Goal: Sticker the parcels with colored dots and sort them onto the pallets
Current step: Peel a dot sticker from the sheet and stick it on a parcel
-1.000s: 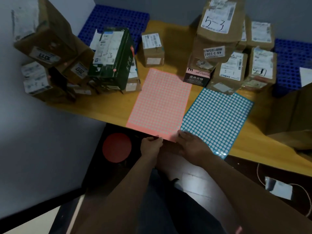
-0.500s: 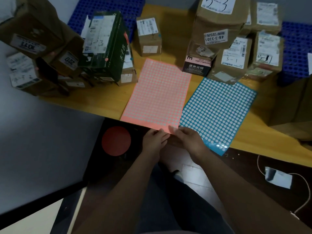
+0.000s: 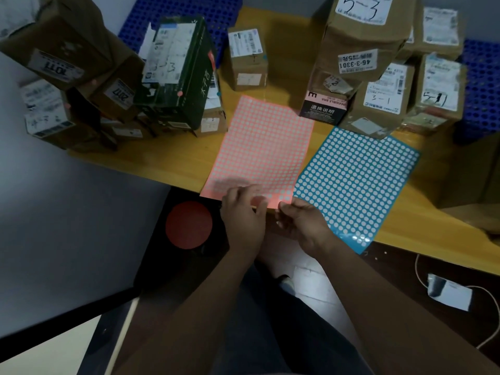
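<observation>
Left grip [image 3: 243,215]: fingers curled over the near edge of the pink dot sheet [image 3: 262,147], holding it down where it overhangs the tabletop [image 3: 162,163]. Right grip [image 3: 301,226]: narrow, thumb and forefinger pinched at the sheet's near right corner, just beside the left grip. Whether a dot is already lifted cannot be told.

Just to the right of the right grip lies the blue dot sheet [image 3: 354,185], flat and untouched, its near corner also past the tabletop edge. To the left of the left grip and below the tabletop, a red disc [image 3: 188,224] sits on a dark surface.

Beyond both sheets stand the parcels: a dark green carton [image 3: 176,74] and leaning brown boxes [image 3: 67,44] ahead to the left, a small brown parcel [image 3: 247,60] straight ahead, and a stack of labelled brown parcels [image 3: 378,98] ahead to the right. Blue pallets [image 3: 484,85] show behind them at the far left and far right.

Step in hand, as judged: peeling a pink dot from the sheet. The next move calls for a clean lift of one dot, then pressing it on a parcel well ahead of the grips.
</observation>
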